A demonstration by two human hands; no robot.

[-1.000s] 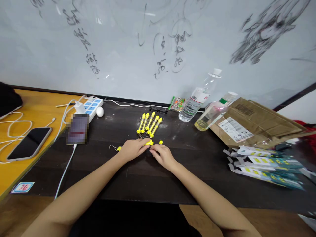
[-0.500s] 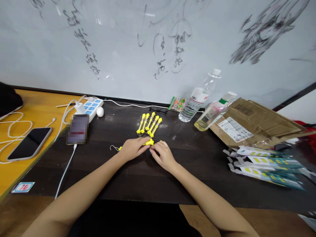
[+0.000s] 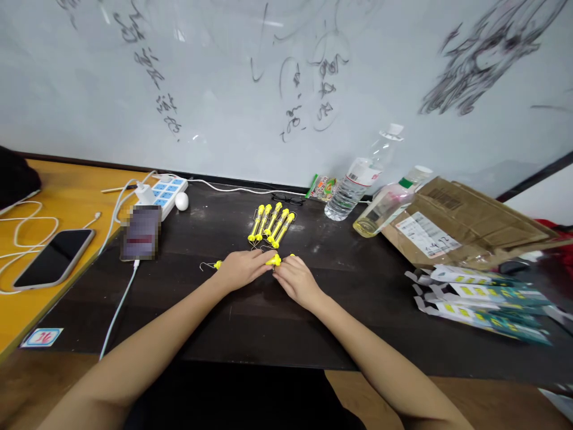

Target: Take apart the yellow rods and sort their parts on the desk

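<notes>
Wrapped in my left hand (image 3: 242, 269) is a yellow tube-like piece with wire hooks (image 3: 273, 259). Its yellow end shows past my fingertips, and a bent wire hook sticks out on the left side of the hand. My right hand (image 3: 298, 280) is closed at the right end of this piece; what its fingertips pinch is hidden. A small yellow tip (image 3: 292, 255) shows just behind the right fingers. Several similar yellow pieces (image 3: 272, 226) with wire ends lie side by side beyond my hands.
Several flattened white-and-teal boxes (image 3: 487, 304) and a brown parcel (image 3: 465, 221) lie at the right. A water bottle (image 3: 353, 188), an oil bottle (image 3: 389, 206) and a snack packet (image 3: 321, 187) stand or lie along the whiteboard. Phones (image 3: 54, 258), cables and a power strip (image 3: 168, 194) are at the left.
The yellow end between my hands has shifted slightly right and down. My right fingers have curled a little closer together. The pieces on the table lie as before.
</notes>
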